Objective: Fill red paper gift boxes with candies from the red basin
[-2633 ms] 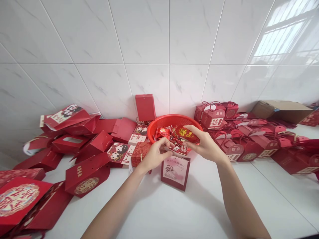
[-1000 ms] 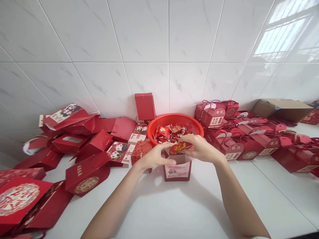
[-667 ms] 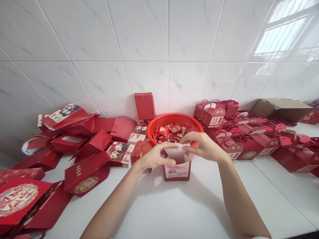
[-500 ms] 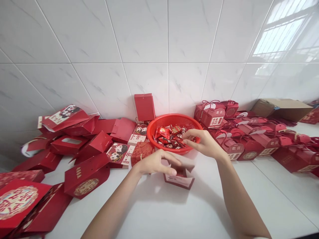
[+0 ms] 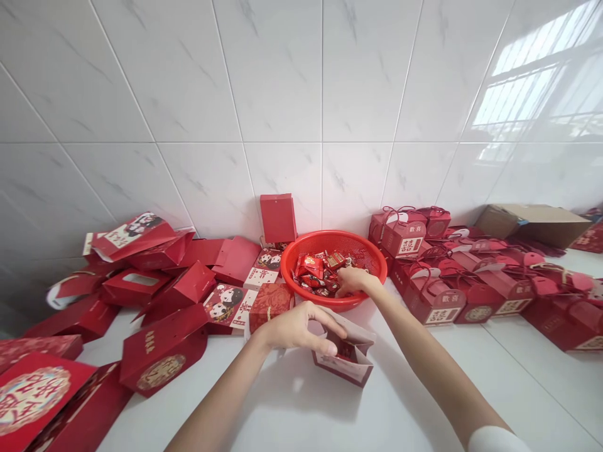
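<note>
My left hand grips the left side of a small paper gift box, its thumb reaching over the open top. The box is upright on the white counter with its flaps up; some dark red contents show inside, too shadowed to make out. My right hand is down in a red plastic basket, fingers curled among wrapped candies. Its fingertips are partly hidden, and whatever they pinch does not show. The basket stands just behind the box.
Folded red gift boxes are heaped on the left. Several handled red boxes stand in rows on the right, before a brown cardboard box. A red box stands upright against the tiled wall.
My right hand has gone down from above the basket's front rim into the candies. The left hand keeps its hold on the box. The view has tilted slightly upward.
</note>
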The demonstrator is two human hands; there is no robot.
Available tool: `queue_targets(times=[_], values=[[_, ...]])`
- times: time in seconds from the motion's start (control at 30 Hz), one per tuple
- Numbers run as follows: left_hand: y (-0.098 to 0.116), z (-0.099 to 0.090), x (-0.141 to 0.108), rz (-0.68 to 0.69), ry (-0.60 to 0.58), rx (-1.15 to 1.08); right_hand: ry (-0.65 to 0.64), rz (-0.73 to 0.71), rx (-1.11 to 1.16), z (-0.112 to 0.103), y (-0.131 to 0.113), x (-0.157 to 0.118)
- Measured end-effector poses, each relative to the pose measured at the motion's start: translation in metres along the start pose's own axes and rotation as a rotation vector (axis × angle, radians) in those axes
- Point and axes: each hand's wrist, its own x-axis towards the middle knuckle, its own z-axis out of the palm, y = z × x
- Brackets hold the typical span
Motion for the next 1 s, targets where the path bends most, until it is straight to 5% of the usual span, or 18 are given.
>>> queue_targets(times=[0.47, 0.77, 1.0], values=[[-0.006, 0.002, 0.001, 0.031, 0.021, -0.034, -0.005, -0.050, 0.063, 0.012, 0.011, 0.005], [-0.005, 0.001, 0.001, 0.007, 0.049, 0.034, 0.117, -0.185, 0.539, 0.001, 0.027, -0.004], [-0.008, -0.002, 0.007, -0.041, 0.232, 0.146, 0.302, -0.354, 0.945, -0.019, 0.027, -0.047]])
